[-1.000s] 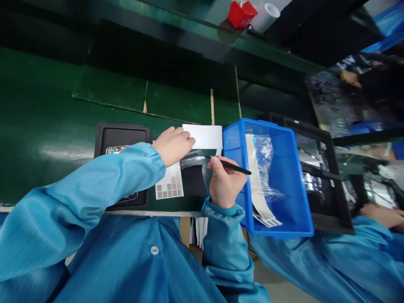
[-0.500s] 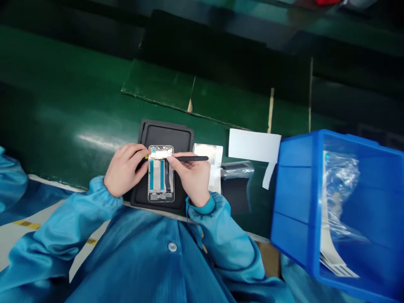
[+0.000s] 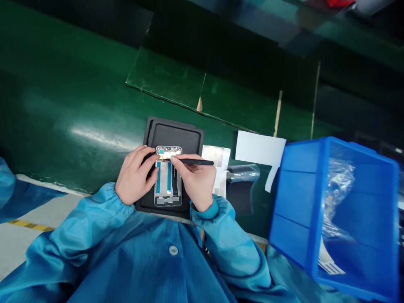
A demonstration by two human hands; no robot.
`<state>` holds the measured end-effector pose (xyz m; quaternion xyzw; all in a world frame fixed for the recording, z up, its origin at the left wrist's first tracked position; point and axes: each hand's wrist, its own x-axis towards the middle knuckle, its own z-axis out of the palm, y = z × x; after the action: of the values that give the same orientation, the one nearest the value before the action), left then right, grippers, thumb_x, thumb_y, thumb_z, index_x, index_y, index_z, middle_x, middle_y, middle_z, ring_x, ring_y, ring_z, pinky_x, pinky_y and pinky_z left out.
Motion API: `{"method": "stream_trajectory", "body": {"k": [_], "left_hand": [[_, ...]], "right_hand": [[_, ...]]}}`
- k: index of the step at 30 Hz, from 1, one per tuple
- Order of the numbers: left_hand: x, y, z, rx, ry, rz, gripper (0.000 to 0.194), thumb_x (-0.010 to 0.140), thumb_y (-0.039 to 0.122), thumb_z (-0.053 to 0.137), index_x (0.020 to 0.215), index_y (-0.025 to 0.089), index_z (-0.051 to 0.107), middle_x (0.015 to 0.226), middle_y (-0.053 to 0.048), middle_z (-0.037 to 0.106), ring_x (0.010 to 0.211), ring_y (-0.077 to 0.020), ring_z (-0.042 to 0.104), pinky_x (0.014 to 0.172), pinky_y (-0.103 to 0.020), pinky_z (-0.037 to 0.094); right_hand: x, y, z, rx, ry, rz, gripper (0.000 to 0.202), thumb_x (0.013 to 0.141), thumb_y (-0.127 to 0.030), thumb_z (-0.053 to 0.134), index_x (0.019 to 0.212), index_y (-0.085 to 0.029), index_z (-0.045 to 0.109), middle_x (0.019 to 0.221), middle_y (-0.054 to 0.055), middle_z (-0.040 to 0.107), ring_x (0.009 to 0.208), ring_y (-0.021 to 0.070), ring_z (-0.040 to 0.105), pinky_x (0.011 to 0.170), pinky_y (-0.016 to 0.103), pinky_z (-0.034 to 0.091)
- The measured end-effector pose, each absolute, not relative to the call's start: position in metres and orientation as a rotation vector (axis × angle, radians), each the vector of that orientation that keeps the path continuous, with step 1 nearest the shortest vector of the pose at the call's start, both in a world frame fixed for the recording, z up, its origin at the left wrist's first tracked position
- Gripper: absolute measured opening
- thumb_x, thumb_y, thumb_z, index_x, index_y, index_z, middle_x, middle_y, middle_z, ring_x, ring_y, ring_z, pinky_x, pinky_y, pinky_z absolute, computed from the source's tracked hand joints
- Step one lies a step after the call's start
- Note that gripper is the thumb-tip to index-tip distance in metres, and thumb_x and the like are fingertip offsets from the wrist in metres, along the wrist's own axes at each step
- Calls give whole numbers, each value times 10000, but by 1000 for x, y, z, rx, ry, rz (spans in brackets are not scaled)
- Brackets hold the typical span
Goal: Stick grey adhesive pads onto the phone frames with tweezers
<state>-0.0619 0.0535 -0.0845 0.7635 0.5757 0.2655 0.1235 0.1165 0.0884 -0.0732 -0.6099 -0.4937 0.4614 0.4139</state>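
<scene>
A smartphone with its back off [image 3: 164, 179] lies upright in line with a black tray [image 3: 178, 136], its circuit parts and teal strips showing. My left hand [image 3: 135, 174] is at the phone's upper left edge, fingers stretched and apart, with the fingertips touching the frame. Between thumb and fingers, my right hand [image 3: 198, 183] grips a slim black stick-like tool [image 3: 198, 162]. The tool lies nearly level, its working end hidden by the fingertips over the phone's upper part. Whether it is tweezers or a pry stick, I cannot tell.
Right of the tray lie a printed sheet [image 3: 222, 158], a dark film-wrapped piece [image 3: 241, 191] and a white paper [image 3: 260, 147]. A blue bin [image 3: 293, 202] holding clear plastic bags [image 3: 337, 198] stands at the right. Another person's blue sleeve [image 3: 6, 181] shows at the left edge.
The view has shifted, so the phone and hands sit slightly further right. My left fingertips reach further over the phone's upper left edge. The black tool stays in my right hand.
</scene>
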Motion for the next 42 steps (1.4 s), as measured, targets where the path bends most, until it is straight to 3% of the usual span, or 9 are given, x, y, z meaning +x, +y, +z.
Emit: {"method": "stream_trajectory", "body": {"k": [26,34,39,42], "left_hand": [[-61,53,-79,2280,1706,699,304,918,203,553,1209,157,629,1303,-147,595,1314,-314,485,1074,-489,453],[-62,51,-73,2491,1650,421,364,936,198,522,1280,231,638,1317,-143,618,1304,-357,499,1022,-544,445],[-55,50,-60,2706,1569,251,408,937,164,473,1325,154,600,1360,-176,593,1288,-370,512,1016,-545,435],[-59,51,-58,2614,1681,278,376,940,222,499,1299,169,597,1327,-166,606,1180,-340,579,936,-497,488]], "right_hand": [[117,87,-74,-1505,-1300,1154,132,788,-314,804,849,-207,757,857,25,775,768,182,737,710,292,608],[116,86,-73,-1551,-1329,1112,150,781,-342,802,842,-211,764,843,29,779,739,189,734,697,307,609],[123,82,-65,-1540,-1179,1012,160,766,-321,813,872,-212,762,864,34,780,770,200,741,732,334,624],[136,71,-63,-1556,-1096,865,148,765,-312,813,857,-210,759,869,44,777,813,216,743,782,371,624]]}}
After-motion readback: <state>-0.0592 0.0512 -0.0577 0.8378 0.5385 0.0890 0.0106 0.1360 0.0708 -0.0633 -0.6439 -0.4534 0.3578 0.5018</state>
